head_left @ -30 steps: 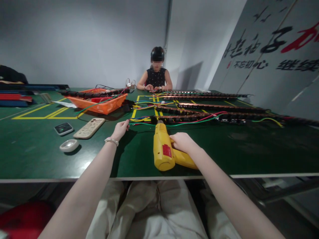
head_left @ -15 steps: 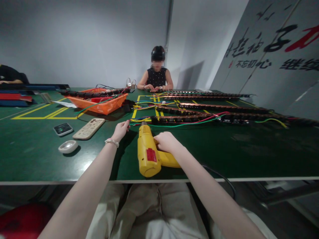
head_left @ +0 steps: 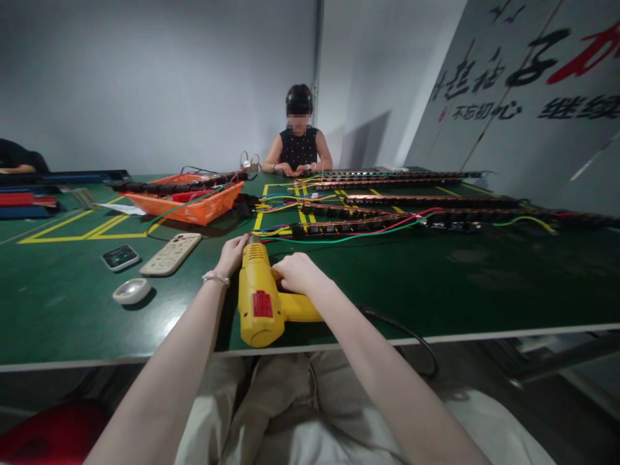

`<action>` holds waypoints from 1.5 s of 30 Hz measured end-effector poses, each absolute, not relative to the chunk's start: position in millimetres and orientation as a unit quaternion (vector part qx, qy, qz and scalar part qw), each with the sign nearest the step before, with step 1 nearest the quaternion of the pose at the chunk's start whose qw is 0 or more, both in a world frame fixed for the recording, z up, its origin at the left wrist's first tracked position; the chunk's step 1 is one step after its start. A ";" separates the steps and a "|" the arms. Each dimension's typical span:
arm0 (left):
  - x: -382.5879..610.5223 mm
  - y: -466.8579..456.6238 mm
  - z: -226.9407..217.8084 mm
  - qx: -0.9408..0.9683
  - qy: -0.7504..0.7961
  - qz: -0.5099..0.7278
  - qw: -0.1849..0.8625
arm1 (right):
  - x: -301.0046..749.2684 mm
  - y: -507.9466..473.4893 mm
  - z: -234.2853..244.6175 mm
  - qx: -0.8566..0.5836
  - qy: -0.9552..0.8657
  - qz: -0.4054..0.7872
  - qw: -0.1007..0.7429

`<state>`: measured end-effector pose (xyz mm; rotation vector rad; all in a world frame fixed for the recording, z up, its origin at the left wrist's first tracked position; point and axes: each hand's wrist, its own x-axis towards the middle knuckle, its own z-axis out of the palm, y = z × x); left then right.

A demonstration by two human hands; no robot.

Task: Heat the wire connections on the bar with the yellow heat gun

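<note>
Both arms reach forward from the bottom of the view, over the person's lap and onto the green surface [head_left: 436, 284]. The right hand [head_left: 298, 271] lies on the yellow heat gun [head_left: 259, 294], with its fingers curled tight around the handle, near where the handle joins the body. The heat gun rests on the surface close to the near edge, its nozzle pointing away from the person toward a bundle of coloured wires [head_left: 271, 234]. A black cord [head_left: 407, 336] runs from the handle off the edge of the surface. The left hand [head_left: 232, 253] sits just left of the gun's front end, wrist straight, fingers bent down and pressed together where the wires end (what they pinch, if anything, cannot be told). A bracelet [head_left: 216, 278] circles that wrist. To the left lie a remote control [head_left: 171, 254], a small black device [head_left: 121, 257] and a round white dish [head_left: 132, 290]. Farther back sit an orange basket [head_left: 194, 200] and long dark strips [head_left: 387, 223]. Another person [head_left: 299, 139] sits at the far end.
</note>
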<state>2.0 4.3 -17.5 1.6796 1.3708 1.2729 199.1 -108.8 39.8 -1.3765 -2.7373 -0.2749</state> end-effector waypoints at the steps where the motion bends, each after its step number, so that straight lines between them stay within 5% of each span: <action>1: 1.6 4.2 -17.8 0.639 0.515 0.480 0.311 | 199.9 -108.1 38.5 -0.447 -0.889 -0.088 0.037; 25: 4.3 3.5 -18.9 0.642 0.566 0.449 0.255 | 296.0 -123.7 35.1 -0.542 -0.838 -0.064 -0.003; 45: 10.5 3.2 -16.5 0.587 0.572 0.497 0.286 | 271.6 -125.0 41.4 -0.546 -0.833 -0.081 -0.026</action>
